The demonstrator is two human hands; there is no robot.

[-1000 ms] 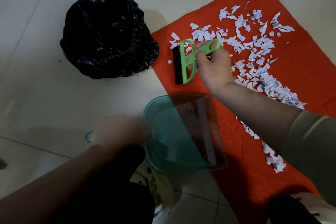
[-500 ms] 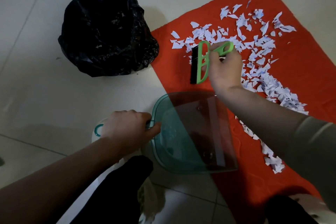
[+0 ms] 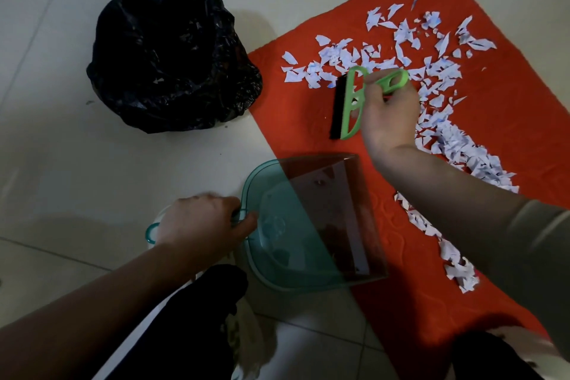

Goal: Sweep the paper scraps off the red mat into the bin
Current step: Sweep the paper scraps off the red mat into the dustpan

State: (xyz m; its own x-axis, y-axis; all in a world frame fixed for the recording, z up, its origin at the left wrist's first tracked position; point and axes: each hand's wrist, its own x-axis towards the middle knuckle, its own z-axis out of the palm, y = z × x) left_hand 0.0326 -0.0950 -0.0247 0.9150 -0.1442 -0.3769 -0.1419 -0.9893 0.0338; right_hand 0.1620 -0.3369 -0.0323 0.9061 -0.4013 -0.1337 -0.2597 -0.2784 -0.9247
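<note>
The paper scraps (image 3: 447, 139) lie mostly right of and above the brush (image 3: 348, 102), in a band running from the top middle of the red mat (image 3: 296, 133) diagonally down to the lower right. The brush's black bristle strip runs up-down in the frame with the bristles facing left, so I reckon it has to get behind the pile before it can drag anything toward the dustpan (image 3: 271, 259).

The pan sits lower centre, its open lip on the mat facing right, just below the brush and not touching it. My right hand (image 3: 388, 111) is the one nearer the scraps, fingers wrapped round the green plastic handle. My left hand (image 3: 200, 225) grips the pan's teal handle at lower left.

The pan is smooth, see-through tinted plastic. The mat looks like quilted fabric, and the scraps are thin, jagged white bits. The bin (image 3: 129, 95), lined with a crinkly black bag, is upper left, well apart from the scraps.
</note>
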